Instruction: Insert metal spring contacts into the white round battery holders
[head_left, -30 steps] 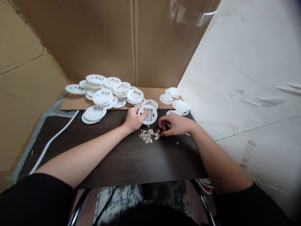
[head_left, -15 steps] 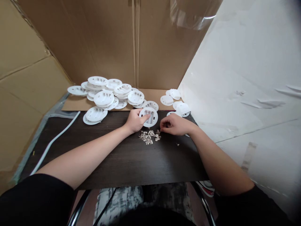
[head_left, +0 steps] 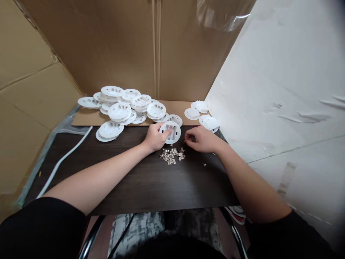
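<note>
My left hand (head_left: 154, 138) grips a round white plastic disc (head_left: 172, 131) with battery slots and holds it tilted on the dark table (head_left: 134, 180). Just to its right, my right hand (head_left: 201, 139) is curled with fingertips pinched, holding something too small to make out. A small heap of shiny metal clips (head_left: 171, 155) lies on the table just in front of both hands.
A pile of several white discs (head_left: 121, 109) sits at the back left on cardboard. A few more white pieces (head_left: 202, 114) lie at the back right. A white cable (head_left: 63, 160) runs along the table's left side. Cardboard walls stand behind and left, a white wall right.
My right hand has lifted off the clip heap and moved slightly up and toward the disc. My left hand and the disc have barely moved.
</note>
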A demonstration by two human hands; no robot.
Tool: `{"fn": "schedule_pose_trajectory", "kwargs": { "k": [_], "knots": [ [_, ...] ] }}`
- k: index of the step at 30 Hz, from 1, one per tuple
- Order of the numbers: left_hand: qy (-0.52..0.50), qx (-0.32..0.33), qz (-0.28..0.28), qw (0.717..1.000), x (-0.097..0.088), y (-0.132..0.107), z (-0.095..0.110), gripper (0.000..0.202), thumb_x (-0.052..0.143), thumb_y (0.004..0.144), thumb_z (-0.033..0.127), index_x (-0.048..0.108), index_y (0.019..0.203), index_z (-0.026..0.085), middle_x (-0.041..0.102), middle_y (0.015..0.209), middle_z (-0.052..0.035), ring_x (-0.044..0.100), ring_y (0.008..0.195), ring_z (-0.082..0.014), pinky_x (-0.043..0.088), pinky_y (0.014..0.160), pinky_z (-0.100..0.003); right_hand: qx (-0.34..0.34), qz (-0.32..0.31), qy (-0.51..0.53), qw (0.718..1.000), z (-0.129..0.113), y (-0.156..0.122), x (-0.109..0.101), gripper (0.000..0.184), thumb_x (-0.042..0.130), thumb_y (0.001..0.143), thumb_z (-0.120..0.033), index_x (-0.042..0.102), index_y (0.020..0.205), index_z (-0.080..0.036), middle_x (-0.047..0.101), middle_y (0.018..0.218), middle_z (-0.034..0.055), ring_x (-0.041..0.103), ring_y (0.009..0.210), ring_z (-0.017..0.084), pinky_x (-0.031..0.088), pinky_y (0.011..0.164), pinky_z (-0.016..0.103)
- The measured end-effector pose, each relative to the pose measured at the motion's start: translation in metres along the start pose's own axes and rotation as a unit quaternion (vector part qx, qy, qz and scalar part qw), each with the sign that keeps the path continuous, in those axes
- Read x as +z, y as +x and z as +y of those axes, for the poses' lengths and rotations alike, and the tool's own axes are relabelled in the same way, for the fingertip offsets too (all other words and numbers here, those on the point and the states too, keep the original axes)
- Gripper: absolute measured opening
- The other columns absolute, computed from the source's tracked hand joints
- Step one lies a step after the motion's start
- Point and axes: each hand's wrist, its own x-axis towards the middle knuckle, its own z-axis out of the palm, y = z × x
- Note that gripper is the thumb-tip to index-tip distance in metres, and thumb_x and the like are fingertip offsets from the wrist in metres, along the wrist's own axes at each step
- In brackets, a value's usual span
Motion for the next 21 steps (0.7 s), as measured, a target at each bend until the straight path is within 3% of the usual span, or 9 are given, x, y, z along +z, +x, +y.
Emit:
{"fn": "schedule_pose_trajectory", "kwargs": {
  "k": [4, 11, 16, 21],
  "knots": [
    [-0.003, -0.015, 0.017, 1.0, 0.0009, 0.0002, -0.0009, 0.023, 0.08, 0.082, 0.034, 0.08, 0.091, 0.013, 0.081, 0.087, -0.009, 0.07, 0.076, -0.0213, 0.056, 0.073, -0.035, -0.016, 0.01, 0.004, 1.0, -0.0036, -0.0014, -0.0025, 0.01, 0.069, 0.086, -0.014, 0.074, 0.092, -0.02, 0.073, 0.085, 0.0027, 0.06, 0.072, 0.016, 0.042, 0.071, 0.032],
    [-0.016, -0.032, 0.026, 0.999, 0.0023, 0.0004, 0.0013, 0.023, 0.079, 0.082, 0.034, 0.081, 0.094, 0.013, 0.082, 0.091, -0.0093, 0.071, 0.08, -0.0219, 0.058, 0.076, -0.036, -0.091, -0.097, 0.085, 0.987, -0.0084, -0.0026, -0.0052, 0.008, 0.077, 0.087, -0.021, 0.078, 0.096, -0.022, 0.075, 0.095, 0.0028, 0.063, 0.081, 0.017, 0.045, 0.072, 0.031],
    [-0.024, -0.04, 0.025, 0.999, 0.0026, 0.0005, 0.0009, 0.023, 0.08, 0.081, 0.033, 0.081, 0.093, 0.013, 0.082, 0.09, -0.0092, 0.071, 0.078, -0.0213, 0.057, 0.073, -0.035, -0.092, -0.1, 0.085, 0.987, -0.0068, -0.001, -0.0037, 0.003, 0.076, 0.09, -0.021, 0.078, 0.092, -0.022, 0.073, 0.099, 0.0035, 0.061, 0.082, 0.016, 0.045, 0.074, 0.032],
    [-0.022, -0.043, 0.028, 0.998, 0.0022, 0.0002, 0.002, 0.023, 0.081, 0.081, 0.033, 0.082, 0.093, 0.013, 0.082, 0.089, -0.0086, 0.07, 0.078, -0.0211, 0.056, 0.073, -0.034, -0.061, -0.051, 0.099, 0.992, -0.0049, -0.002, -0.0052, 0.004, 0.071, 0.096, -0.024, 0.071, 0.094, -0.02, 0.071, 0.095, 0.0032, 0.057, 0.075, 0.015, 0.044, 0.068, 0.031]
  ]
}}
